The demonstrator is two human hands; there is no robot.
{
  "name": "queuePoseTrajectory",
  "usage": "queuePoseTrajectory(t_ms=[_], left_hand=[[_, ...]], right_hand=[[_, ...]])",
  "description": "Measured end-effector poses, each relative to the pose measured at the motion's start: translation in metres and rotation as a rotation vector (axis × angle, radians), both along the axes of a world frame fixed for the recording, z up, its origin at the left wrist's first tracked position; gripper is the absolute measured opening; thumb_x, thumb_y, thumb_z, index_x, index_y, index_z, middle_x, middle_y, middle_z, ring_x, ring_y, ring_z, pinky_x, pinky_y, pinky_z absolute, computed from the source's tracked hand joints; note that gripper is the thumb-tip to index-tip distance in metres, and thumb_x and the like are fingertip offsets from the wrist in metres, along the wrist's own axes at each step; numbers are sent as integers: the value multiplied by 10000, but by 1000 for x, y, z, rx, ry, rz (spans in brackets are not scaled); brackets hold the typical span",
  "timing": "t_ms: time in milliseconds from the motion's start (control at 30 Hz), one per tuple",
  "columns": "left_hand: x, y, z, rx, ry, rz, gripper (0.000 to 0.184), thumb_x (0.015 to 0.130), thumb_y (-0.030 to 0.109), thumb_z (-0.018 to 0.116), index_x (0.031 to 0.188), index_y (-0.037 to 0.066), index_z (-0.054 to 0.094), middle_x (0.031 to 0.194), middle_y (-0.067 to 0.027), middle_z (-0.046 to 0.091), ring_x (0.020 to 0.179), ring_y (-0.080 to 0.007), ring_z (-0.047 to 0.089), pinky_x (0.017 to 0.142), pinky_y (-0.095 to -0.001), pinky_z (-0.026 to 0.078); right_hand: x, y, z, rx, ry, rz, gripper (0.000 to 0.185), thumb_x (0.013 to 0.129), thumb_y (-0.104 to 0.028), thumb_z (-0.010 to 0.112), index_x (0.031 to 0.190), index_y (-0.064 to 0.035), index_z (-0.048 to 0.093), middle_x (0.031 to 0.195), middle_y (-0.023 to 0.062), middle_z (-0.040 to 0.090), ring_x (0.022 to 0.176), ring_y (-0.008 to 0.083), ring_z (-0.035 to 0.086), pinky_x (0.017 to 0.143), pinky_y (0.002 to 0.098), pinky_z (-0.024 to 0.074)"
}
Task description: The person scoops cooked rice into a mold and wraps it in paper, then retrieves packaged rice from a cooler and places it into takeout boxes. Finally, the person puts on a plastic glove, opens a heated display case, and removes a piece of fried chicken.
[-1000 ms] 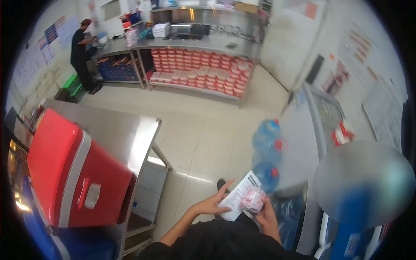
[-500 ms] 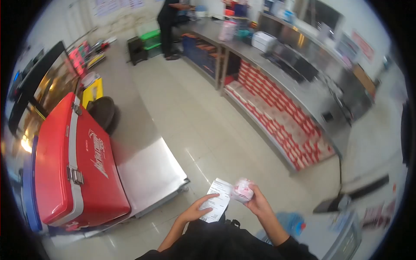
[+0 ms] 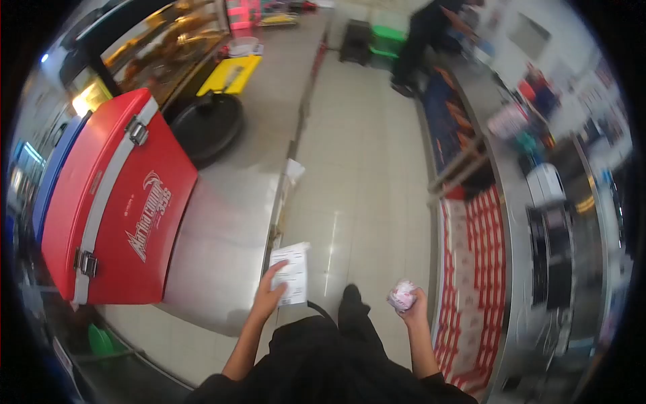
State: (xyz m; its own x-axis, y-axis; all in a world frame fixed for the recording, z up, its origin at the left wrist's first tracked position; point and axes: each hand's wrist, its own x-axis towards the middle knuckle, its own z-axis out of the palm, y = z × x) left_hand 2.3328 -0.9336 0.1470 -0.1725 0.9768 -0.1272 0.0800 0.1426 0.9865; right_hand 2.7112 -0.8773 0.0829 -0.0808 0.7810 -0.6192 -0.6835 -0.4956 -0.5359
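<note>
My left hand [image 3: 267, 293] grips a white printed paper slip [image 3: 292, 275], likely a receipt by its lines of text, with the thumb and a finger lying over its face. In my right hand [image 3: 417, 306] is a small round bundle in white-and-pink wrapping [image 3: 402, 296], held out to the right over the floor. The fingers close around its right side and partly hide it. Slip and bundle are well apart. Left of my left hand stands a red cooler box [image 3: 128, 215] with metal latches, on a steel counter [image 3: 219, 236].
A black round pan [image 3: 208, 128] and a yellow board [image 3: 232, 74] lie on the left counter, beside a lit glass food case [image 3: 161, 50]. Stacked red-and-white boxes [image 3: 471, 269] fill the shelf under the right counter. Another person [image 3: 420, 40] stands at the far end, near a green crate [image 3: 388, 40].
The view has swung right along the aisle, and one of my feet now shows forward. My hands are farther apart, the bundle moved rightward from the slip. Both are still held.
</note>
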Motion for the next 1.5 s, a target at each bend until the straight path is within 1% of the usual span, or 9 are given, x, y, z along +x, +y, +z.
queuePoseTrajectory(t_ms=[200,433,633,767,900,1067,1300,1400,1500], left_hand=[[2,-9,17,81,-47,806,592,654,-90,373,1228,21,470,1243,-120,455,1154,-218,440,993,-295,327],[0,-57,55,325,108,1618,590,667,-78,373,1241,19,466,1236,-120,445,1108,-219,466,939,-314,393],[-83,-121,100,1,944,2182,588,719,-118,337,1292,-17,420,1336,-171,422,1254,-280,374,1065,-391,231],[-149,-97,183,-473,1644,2060,512,780,-72,368,1280,4,446,1230,-185,512,1002,-363,494,880,-443,346],[-230,-70,210,-480,2025,1571,281,838,115,463,1070,-6,567,1241,-186,507,1187,-371,414,1020,-540,192],[-282,6,261,-407,1785,1096,595,711,539,616,882,-30,573,1368,-151,378,1278,-308,336,995,-551,199],[-387,-3,403,-369,2371,1144,439,854,395,508,1066,18,582,1208,-102,555,1056,-270,557,873,-375,404],[-419,18,443,-410,1986,1390,423,897,382,466,1135,47,568,1121,-121,579,1001,-244,552,864,-352,404],[-468,13,463,-202,1945,1395,430,889,402,464,994,26,644,949,-120,649,793,-231,608,722,-380,453]], right_hand=[[-136,228,3,259,-623,516,563,788,-252,553,1204,-32,245,1069,171,495,939,253,550,778,365,475],[-432,277,6,1154,-762,1169,573,782,-271,570,1150,-10,217,882,307,553,815,437,585,776,426,457],[-494,265,53,1642,-1433,1146,580,693,-235,684,1176,-20,445,1347,266,278,1236,386,324,938,507,324],[-577,246,238,2042,-482,622,505,770,-195,625,1238,-94,465,1330,142,372,1229,321,331,952,556,250],[-649,238,292,2379,-622,703,505,787,-285,608,1254,-154,467,1292,73,427,1206,261,367,965,561,212],[-672,249,301,2729,-831,358,547,757,-469,514,1232,-196,501,1228,30,476,1136,228,425,966,582,213],[-763,229,437,2491,-348,-478,345,730,-146,630,1073,-136,598,1086,37,533,948,231,520,857,430,393],[-800,186,432,2678,-102,-441,253,742,-109,607,995,-109,606,1037,70,545,871,247,550,740,384,438],[-827,128,354,2879,133,1137,275,776,-130,594,1043,-93,539,985,117,545,909,300,564,726,408,469]])
